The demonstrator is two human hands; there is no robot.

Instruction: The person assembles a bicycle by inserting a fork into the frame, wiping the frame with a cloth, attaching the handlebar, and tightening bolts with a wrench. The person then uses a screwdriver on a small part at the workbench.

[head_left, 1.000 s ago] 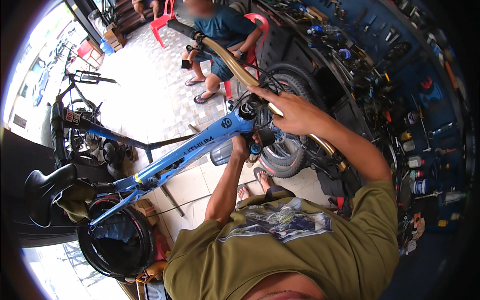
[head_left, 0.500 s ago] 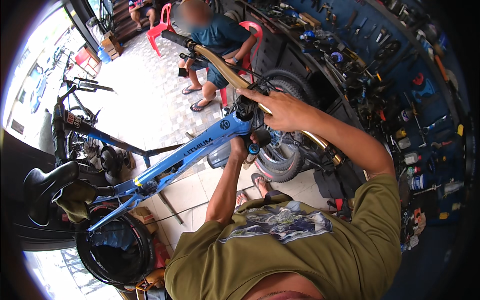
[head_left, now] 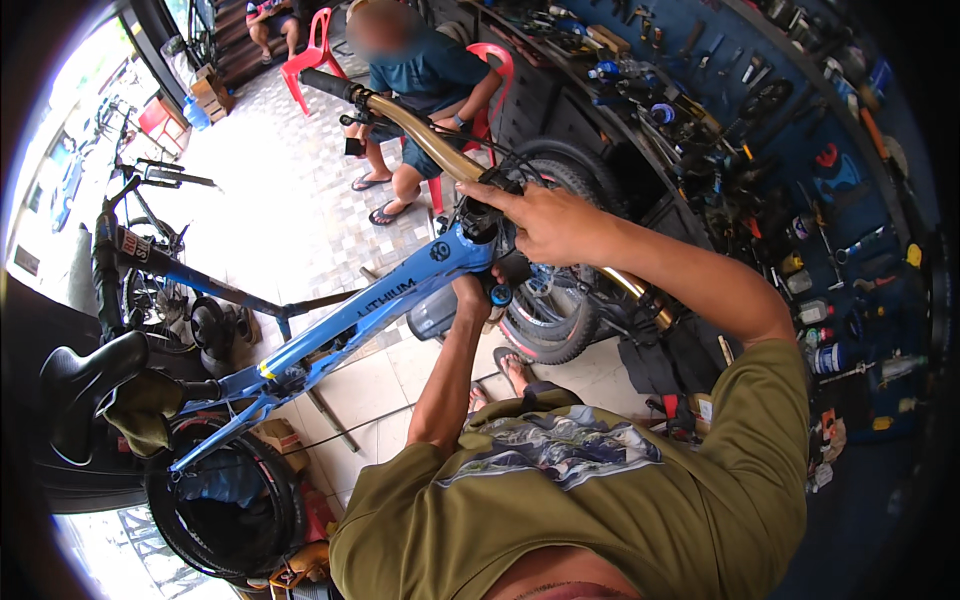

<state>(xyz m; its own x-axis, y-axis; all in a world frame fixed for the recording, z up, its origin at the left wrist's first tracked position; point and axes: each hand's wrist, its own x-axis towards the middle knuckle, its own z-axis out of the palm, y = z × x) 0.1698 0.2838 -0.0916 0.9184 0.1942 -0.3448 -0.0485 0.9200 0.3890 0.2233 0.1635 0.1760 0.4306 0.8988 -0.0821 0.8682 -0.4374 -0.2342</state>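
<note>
A blue bicycle frame (head_left: 345, 322) stretches from the left to the middle, with its head tube toward me. Across its front runs a gold handlebar (head_left: 425, 137) with a black grip (head_left: 326, 84). My right hand (head_left: 560, 225) is closed around the bar near the black stem clamp, index finger laid along the bar. Beneath the head tube, my left hand (head_left: 470, 292) is closed, its fingers partly hidden by the frame. Beside those fingers is a short black cylinder with a blue ring (head_left: 500, 295); whether I hold it cannot be made out.
A black saddle (head_left: 85, 390) with an olive cloth (head_left: 140, 412) is at the left. Wheels (head_left: 555, 320) stand beyond the handlebar. A seated person (head_left: 420, 80) is on a red chair (head_left: 492, 62). Tools crowd the wall board (head_left: 800, 120) at right. Another bike (head_left: 190, 275) stands left.
The view has shifted slightly, so the bike and background sit a little further left. My right hand stays on the handlebar and my left hand stays under the head tube.
</note>
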